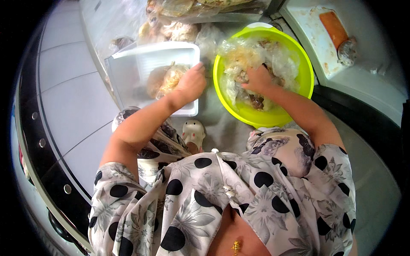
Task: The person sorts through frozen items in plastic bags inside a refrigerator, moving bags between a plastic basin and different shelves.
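Observation:
My left hand (pixel 193 82) is curled at the right rim of a white plastic drawer (pixel 191 51) with a clear front; its fingers seem closed on the rim. A knotted clear plastic bag of food (pixel 171 80) lies in the drawer, just left of that hand. My right hand (pixel 258 78) reaches into a lime-green plastic basin (pixel 229 110), its fingertips partly hidden among clear plastic bags (pixel 245 51) that hold dark and pale food pieces. Whether it grips one of them cannot be told.
Beyond the drawer lie more bagged foods (pixel 182 31), below a clear-fronted compartment (pixel 217 14) filled with bags. A whitish open compartment (pixel 368 41) at the upper right holds an orange block (pixel 333 28) and a small bag. A slipper (pixel 193 132) shows between my knees.

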Demonstrator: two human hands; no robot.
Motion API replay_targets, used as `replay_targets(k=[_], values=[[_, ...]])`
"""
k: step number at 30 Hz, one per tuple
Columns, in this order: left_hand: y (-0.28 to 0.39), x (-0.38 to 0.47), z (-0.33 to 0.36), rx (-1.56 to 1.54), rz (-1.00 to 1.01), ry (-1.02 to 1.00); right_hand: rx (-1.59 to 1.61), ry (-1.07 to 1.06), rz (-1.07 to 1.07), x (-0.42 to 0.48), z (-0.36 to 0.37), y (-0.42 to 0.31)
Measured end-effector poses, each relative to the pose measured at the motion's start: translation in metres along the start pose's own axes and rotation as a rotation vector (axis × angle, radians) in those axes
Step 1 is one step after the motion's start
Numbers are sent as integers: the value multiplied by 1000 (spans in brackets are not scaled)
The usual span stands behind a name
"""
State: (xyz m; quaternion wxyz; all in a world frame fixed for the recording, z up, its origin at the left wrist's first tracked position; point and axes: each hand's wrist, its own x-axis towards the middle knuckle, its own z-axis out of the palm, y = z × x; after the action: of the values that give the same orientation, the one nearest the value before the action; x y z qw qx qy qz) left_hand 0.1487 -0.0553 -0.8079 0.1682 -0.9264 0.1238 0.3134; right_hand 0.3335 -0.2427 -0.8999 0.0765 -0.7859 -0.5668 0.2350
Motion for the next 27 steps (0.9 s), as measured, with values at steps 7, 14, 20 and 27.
replay_targets(k=[7,14,20,27], values=[[-21,-42,3,-165,-139,178,135,24,37,-4,-12,3],[-59,-63,10,-320,-272,290,92,99,83,-5,10,-20],[-105,-68,31,-293,-537,393,526,43,227,2,0,9],[-100,-48,4,-263,-527,443,1756,-177,337,-50,-50,46]])
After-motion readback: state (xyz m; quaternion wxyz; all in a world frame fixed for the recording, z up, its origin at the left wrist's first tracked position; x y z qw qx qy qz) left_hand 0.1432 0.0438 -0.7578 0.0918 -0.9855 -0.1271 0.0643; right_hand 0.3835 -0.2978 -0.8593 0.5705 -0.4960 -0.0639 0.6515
